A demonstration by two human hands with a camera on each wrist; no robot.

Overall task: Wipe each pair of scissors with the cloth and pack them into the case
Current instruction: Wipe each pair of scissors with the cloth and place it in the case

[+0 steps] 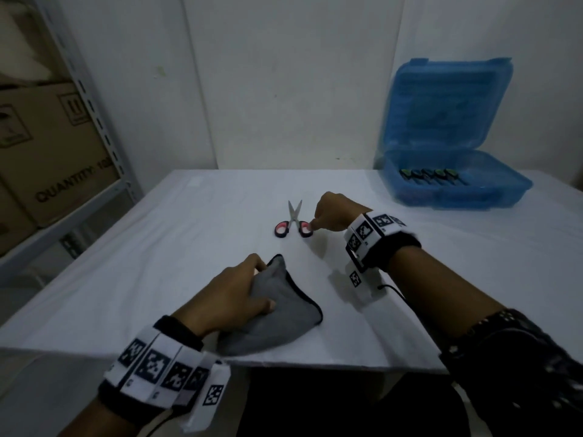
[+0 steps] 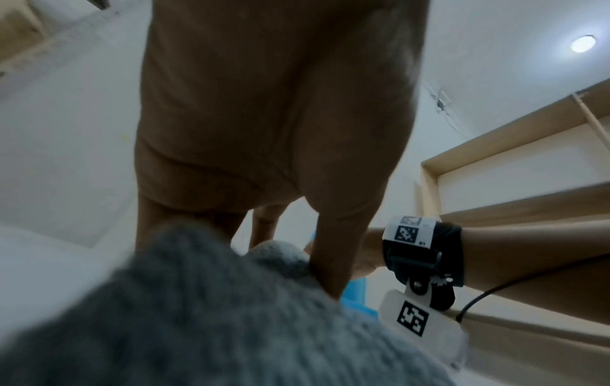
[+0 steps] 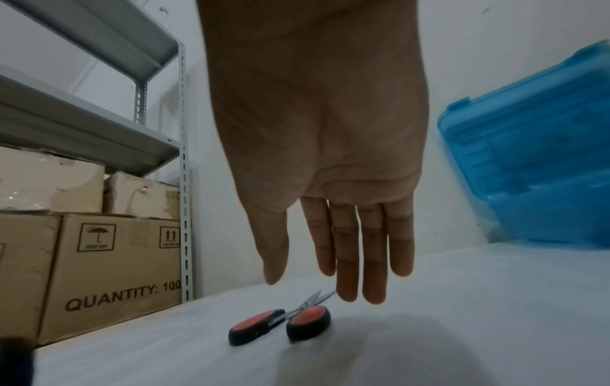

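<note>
A pair of scissors (image 1: 295,222) with black-and-red handles lies on the white table (image 1: 189,247), blades slightly apart and pointing away. My right hand (image 1: 318,223) hovers just to their right, fingers straight; in the right wrist view the fingertips (image 3: 346,292) hang just above the scissors (image 3: 290,323) without holding them. My left hand (image 1: 255,285) grips a folded grey cloth (image 1: 277,313) near the table's front edge; its thumb (image 2: 330,261) presses into the cloth (image 2: 214,313). The blue plastic case (image 1: 451,187) stands open at the back right, with several dark-handled scissors (image 1: 432,177) inside.
A metal shelf rack with cardboard boxes (image 1: 53,152) stands left of the table. The raised case lid (image 1: 448,102) leans near the white wall. The table's front edge runs just below the cloth.
</note>
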